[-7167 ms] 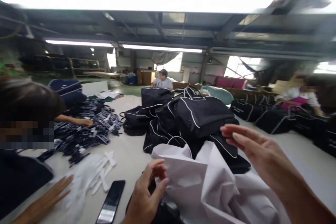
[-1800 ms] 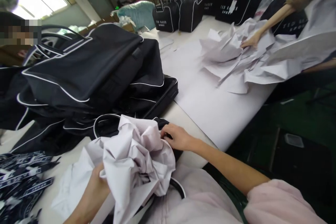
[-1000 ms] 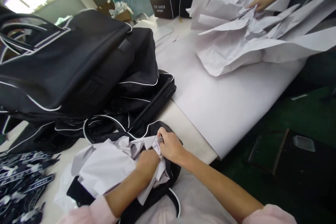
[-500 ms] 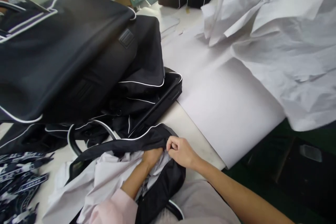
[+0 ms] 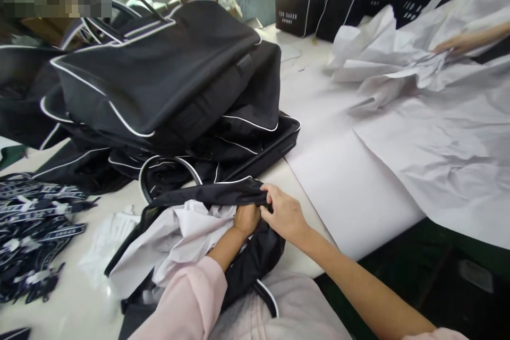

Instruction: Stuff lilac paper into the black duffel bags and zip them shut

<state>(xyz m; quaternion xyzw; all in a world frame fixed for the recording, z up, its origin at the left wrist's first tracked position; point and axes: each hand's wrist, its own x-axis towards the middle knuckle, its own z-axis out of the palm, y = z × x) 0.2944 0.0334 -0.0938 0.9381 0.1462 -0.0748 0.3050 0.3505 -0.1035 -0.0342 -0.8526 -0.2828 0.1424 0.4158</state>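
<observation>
The left hand [image 5: 247,219] is sunk into the mouth of the black bag [image 5: 255,255] at the near edge of the table [image 5: 75,303]; its fingers are buried under the rim and in the white paper [image 5: 187,231] stuffed there, so I cannot tell whether they grip or press. The right hand [image 5: 283,214] is plain to see, fingers curled over the bag's rim and pinching the fabric just beside the left. The bag's lower end is cut off by the pink sleeve and the picture's bottom edge; behind it the pile of black bags [image 5: 159,79] hides the table's middle. Half a second back the right hand was a tight fist at the rim; now its fingers lie along it. The loose sheets [image 5: 430,138] on the right have settled flatter, and a co-worker's hand [image 5: 450,43], blurred, has come into view upon them.
</observation>
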